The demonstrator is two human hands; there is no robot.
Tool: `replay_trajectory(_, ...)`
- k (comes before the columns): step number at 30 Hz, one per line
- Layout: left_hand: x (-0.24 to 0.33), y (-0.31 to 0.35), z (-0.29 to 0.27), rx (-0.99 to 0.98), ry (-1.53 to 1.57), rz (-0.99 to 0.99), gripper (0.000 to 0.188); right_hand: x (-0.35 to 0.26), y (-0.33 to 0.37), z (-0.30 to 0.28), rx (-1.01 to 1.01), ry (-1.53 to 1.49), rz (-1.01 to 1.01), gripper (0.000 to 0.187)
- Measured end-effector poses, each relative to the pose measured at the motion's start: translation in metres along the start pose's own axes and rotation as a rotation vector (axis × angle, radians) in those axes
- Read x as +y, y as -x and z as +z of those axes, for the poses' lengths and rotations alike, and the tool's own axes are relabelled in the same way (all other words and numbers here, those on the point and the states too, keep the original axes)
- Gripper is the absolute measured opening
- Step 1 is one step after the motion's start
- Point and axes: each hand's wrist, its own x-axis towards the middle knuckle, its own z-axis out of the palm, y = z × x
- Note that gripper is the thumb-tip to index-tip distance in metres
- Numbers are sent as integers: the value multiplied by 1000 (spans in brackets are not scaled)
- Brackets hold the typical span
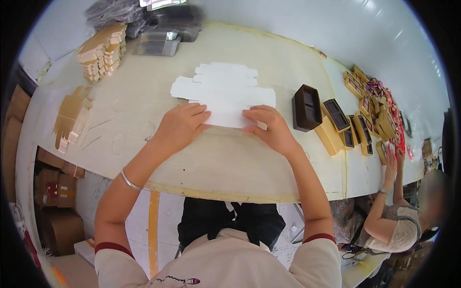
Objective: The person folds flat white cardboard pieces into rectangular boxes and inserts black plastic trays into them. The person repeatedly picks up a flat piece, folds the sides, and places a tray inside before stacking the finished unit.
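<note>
Fingers of the left hand point(181, 126) lie together on a flat white card point(225, 91) with stepped tabs, on the table point(230, 163); the right hand point(275, 129) parts thumb from fingers there, any pinch unclear. On the shirt point(240, 259), dark script point(174, 279) precedes an emblem point(193, 281).

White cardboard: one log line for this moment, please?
white cardboard: unfolded; left hand: on its left side; right hand: on its right side; brown tray: farther right

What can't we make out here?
All head view:
- White blank: underside hidden, faces the table; parts of the near edge covered by left hand and right hand.
- Grey plastic pile: cut off by upper edge.
- Red pieces: too small.
</note>
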Motion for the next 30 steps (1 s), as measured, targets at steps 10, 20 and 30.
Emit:
replay_trajectory(10,77,-24,-43,453,-50,243,10,-36,17,-65,365,279,-427,11)
replay_trajectory(20,188,69,63,239,258,153,7,-41,211,-44,148,328,-300,19)
replay_trajectory(30,184,46,88,130,404,-217,11,-40,199,-15,271,49,236,24)
